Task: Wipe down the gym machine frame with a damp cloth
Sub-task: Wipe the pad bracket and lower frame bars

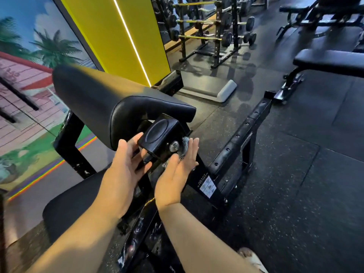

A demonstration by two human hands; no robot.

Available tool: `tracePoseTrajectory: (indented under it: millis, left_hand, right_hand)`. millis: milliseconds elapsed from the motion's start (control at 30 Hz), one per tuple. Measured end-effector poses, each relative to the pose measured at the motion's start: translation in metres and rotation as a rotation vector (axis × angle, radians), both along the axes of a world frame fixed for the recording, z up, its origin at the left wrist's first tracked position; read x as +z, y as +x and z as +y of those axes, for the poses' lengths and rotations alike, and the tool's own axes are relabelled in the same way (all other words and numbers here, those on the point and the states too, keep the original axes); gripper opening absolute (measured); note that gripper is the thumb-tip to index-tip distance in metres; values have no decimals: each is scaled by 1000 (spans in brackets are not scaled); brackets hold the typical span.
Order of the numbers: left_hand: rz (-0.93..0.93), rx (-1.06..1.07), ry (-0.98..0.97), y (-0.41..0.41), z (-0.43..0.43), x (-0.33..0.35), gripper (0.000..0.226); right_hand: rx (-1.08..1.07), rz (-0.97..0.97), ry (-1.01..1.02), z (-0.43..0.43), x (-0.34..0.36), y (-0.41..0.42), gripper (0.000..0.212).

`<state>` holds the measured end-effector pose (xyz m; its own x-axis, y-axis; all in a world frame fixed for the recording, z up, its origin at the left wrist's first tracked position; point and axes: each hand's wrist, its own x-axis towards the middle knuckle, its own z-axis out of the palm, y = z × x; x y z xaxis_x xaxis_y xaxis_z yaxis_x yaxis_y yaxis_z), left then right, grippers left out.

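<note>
Rubber gym floor (285, 174); flat right hand (175, 174) against cloth (185, 145) on frame (236, 142) (left hand (126, 166) straight-fingered)

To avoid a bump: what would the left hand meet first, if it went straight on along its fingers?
Probably the pad, just above the left hand; depth is unclear.

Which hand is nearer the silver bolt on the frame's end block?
Right. The right hand presses the cloth just right of the bolt; the left hand touches the block on its opposite, left side.
</note>
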<state>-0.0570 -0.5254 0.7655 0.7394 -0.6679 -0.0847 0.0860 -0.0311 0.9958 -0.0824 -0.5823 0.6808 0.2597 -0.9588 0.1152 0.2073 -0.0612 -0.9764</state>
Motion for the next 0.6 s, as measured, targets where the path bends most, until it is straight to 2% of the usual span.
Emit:
tracePoseTrajectory:
  millis: [100,167,233,267,333,400,500,533,600]
  left_hand:
    - [-22,8,9,3,0,-2,53]
    - [-39,6,-3,0,-1,-4,52]
    - [-41,15,-37,-2,-4,-6,51]
    - [-37,20,-50,-2,-4,-7,50]
    - [-50,6,-53,-1,-3,-8,52]
    - [-57,-2,-57,-1,-4,-8,52]
    - [-8,64,-67,-8,-7,-14,46]
    - [-6,65,-40,-12,-9,-18,46]
    - [35,51,13,-21,-11,-28,49]
  right_hand:
    - [30,155,187,-9,-18,-6,44]
    - [124,84,249,-9,1,-13,48]
    - [184,-58,183,-5,26,-14,44]
    - [185,-60,103,-3,32,-14,42]
    - [155,84,-35,-3,14,-12,44]
    - [137,233,-20,-14,-18,-13,42]
    - [203,103,145,-17,-33,-20,42]
    - [220,60,132,-10,-28,-22,46]
    - [243,33,-34,11,-28,-29,49]
